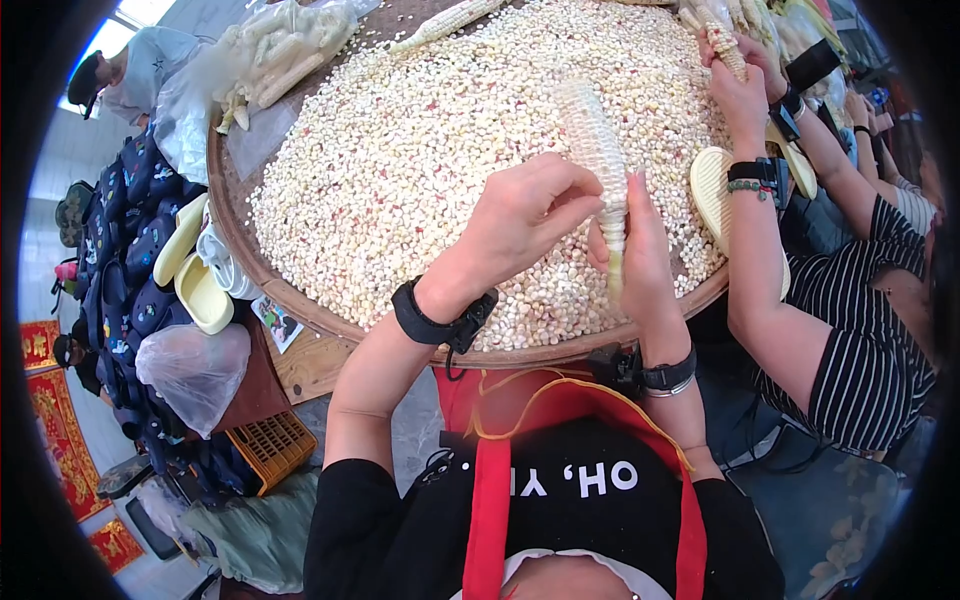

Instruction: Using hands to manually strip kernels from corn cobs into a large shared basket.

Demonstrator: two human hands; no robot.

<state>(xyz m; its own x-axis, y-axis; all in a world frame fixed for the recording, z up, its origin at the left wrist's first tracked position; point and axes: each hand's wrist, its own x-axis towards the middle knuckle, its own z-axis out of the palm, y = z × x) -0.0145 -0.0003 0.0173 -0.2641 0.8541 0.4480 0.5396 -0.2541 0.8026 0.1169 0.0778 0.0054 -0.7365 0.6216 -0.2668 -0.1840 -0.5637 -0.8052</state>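
A mostly stripped white corn cob (592, 142) tilts over a large round tray (241, 247) with a raised brown rim. Around the lower end of the cob, my right hand (646, 251) is closed, its thumb pointing up. My left hand (529, 214) pinches at the cob's left side with thumb and bent fingers; a kernel between them cannot be made out. Loose corn kernels (390, 172), mostly cream with some red ones, cover the tray beneath both hands. Black straps circle both my wrists.
Another person's hands (739, 97) hold a cob at the upper right. A plastic bag of cobs (289, 52) lies on the far-left rim, and one whole cob (448, 22) rests at the back. Yellow clogs (202, 292) hang left; a pale yellow sole (711, 191) overlaps the right rim.
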